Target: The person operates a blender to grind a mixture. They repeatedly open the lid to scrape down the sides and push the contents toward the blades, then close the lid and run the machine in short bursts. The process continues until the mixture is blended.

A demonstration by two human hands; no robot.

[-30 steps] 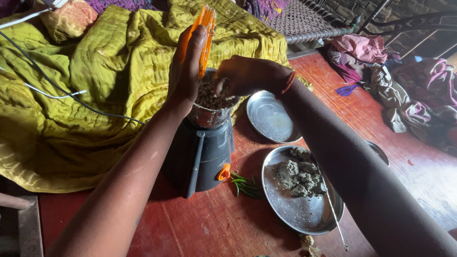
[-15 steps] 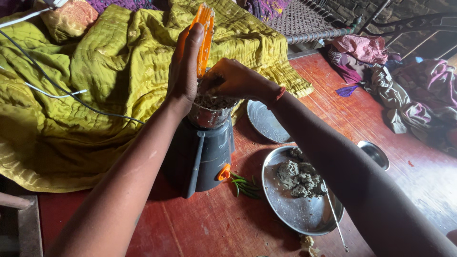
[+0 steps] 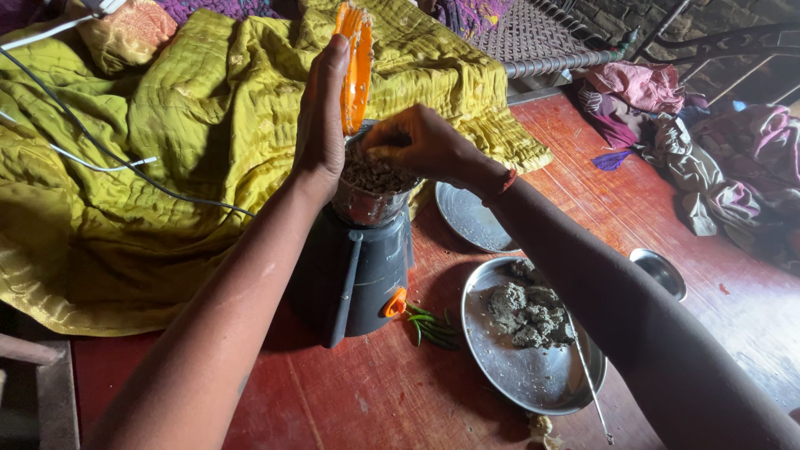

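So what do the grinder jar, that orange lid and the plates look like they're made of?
Grinder jar: shiny metal, probably steel, with bright reflections. Orange lid in the left hand: looks like glossy plastic. Plates: dull steel with a grey sheen.

Dim room, daylight from right, sharp

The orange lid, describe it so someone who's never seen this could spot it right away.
Start at the dark grey grinder base on the red floor, with its steel jar of ground mix. The orange lid stands on edge above the jar's rim, in the left hand. Nothing else there is flat, bright orange and upright.
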